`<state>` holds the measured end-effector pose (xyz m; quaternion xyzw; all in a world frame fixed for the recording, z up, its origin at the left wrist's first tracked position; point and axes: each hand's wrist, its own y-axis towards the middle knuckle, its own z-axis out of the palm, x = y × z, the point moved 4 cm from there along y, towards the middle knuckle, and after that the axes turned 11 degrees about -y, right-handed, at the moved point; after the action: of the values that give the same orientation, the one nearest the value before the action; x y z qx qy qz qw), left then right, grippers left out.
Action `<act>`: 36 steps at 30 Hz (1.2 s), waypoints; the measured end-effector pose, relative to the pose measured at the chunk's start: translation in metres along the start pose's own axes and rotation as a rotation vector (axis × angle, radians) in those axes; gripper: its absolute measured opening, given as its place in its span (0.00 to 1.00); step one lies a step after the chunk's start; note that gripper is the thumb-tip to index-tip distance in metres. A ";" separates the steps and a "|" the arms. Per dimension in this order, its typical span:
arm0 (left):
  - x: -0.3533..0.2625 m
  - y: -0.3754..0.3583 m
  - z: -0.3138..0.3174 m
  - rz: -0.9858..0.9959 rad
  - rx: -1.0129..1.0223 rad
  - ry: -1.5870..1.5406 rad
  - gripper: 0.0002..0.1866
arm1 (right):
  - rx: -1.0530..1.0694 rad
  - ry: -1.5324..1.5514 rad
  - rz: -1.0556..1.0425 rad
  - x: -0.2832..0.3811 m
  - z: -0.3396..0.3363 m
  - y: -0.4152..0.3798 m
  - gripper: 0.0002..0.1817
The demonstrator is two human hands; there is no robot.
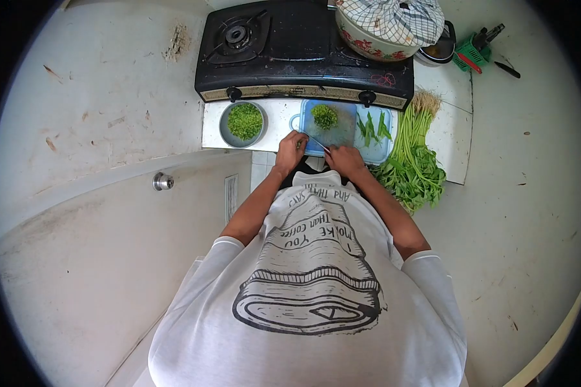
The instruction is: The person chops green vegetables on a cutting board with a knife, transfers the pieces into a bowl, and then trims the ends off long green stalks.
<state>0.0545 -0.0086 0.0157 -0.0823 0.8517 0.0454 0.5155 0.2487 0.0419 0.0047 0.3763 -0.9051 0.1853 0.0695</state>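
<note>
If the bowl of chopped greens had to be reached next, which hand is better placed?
The left hand, probably: it is nearer the bowl, while the right hand is farther off and holds the knife.

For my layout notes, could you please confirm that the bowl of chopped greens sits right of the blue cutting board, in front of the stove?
Not quite: the head view shows the bowl of chopped greens left of the blue cutting board, in front of the stove.
</note>
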 end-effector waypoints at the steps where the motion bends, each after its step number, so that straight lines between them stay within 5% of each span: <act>1: -0.001 0.000 0.000 0.002 -0.007 -0.010 0.05 | -0.002 0.001 -0.004 -0.002 0.000 -0.003 0.20; 36: -0.001 0.007 0.009 0.065 0.001 0.019 0.07 | 0.003 0.041 0.086 -0.012 -0.009 -0.004 0.18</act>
<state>0.0611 -0.0001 0.0125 -0.0547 0.8590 0.0611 0.5054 0.2603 0.0507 0.0108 0.3334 -0.9185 0.1971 0.0794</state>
